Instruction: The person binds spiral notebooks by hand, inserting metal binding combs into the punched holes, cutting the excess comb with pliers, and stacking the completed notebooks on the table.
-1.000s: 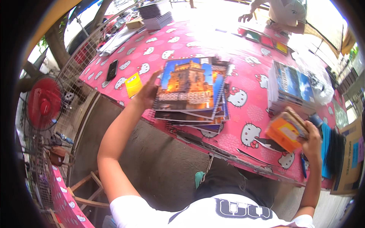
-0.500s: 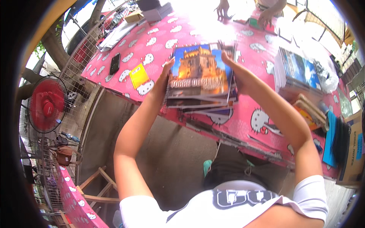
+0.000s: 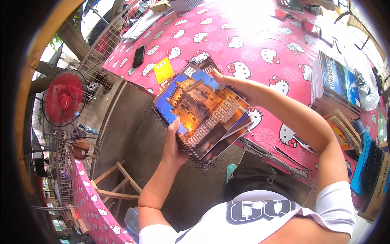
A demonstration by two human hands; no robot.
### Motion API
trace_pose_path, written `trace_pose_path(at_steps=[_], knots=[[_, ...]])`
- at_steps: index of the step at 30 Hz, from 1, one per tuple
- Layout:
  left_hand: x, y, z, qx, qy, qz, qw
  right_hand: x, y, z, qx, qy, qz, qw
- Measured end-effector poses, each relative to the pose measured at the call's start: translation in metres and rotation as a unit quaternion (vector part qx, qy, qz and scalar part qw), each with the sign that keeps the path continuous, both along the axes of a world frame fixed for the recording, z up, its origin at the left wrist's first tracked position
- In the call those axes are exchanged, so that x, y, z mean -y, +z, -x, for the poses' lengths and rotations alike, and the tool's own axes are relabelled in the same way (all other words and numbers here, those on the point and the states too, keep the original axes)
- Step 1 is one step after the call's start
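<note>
Over the near edge of the pink table (image 3: 256, 40), I see the stack (image 3: 203, 110) of spiral notebooks pinched between two hands. A second ago it lay fairly square to the person, with the left hand at its side and the right hand off holding an orange book (image 3: 338, 132). Half a second later both hands were on it; now it has swung anticlockwise and come nearer the body — its lower corner juts out past the table, over the floor. Whether it rests on the table at all I can't tell.

The left hand (image 3: 174, 148) has the lower left side, thumb on the tower cover; the right hand (image 3: 239, 86) has the upper right side, thumb laid near the top corner. Both grips are closed on the stack, though the other fingers are mostly hidden. The sheets fan out a little at the lower right.

Beside its left edge lies the yellow pad (image 3: 163, 70), which stood farther off before, and beyond that the black phone (image 3: 138, 56). To the right, the orange book sits in front of another pile (image 3: 339, 79) — blue-covered — at the right arm's elbow side.
</note>
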State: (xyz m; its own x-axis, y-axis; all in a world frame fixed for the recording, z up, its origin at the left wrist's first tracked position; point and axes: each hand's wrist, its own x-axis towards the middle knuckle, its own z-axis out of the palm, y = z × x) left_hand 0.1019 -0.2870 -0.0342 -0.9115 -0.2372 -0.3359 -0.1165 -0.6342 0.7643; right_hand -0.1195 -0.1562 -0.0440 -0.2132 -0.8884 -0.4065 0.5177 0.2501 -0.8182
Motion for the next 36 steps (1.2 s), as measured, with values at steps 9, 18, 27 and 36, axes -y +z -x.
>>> trace_pose_path(at_steps=[9,18,27,36], knots=[[0.005,-0.015,0.007,-0.089,0.047,-0.056,0.993,-0.002,0.014,-0.010,0.038,0.041,0.007,0.998],[-0.011,-0.058,-0.020,-0.108,0.111,0.073,0.985,-0.044,0.017,-0.021,-0.008,0.032,0.129,0.991],[0.058,-0.025,-0.042,-0.210,0.139,0.380,0.890,-0.013,0.045,-0.013,-0.330,-0.035,0.281,0.901],[0.120,-0.096,-0.014,-0.323,0.052,0.370,0.870,0.010,-0.038,0.012,-0.311,0.114,0.297,0.895]])
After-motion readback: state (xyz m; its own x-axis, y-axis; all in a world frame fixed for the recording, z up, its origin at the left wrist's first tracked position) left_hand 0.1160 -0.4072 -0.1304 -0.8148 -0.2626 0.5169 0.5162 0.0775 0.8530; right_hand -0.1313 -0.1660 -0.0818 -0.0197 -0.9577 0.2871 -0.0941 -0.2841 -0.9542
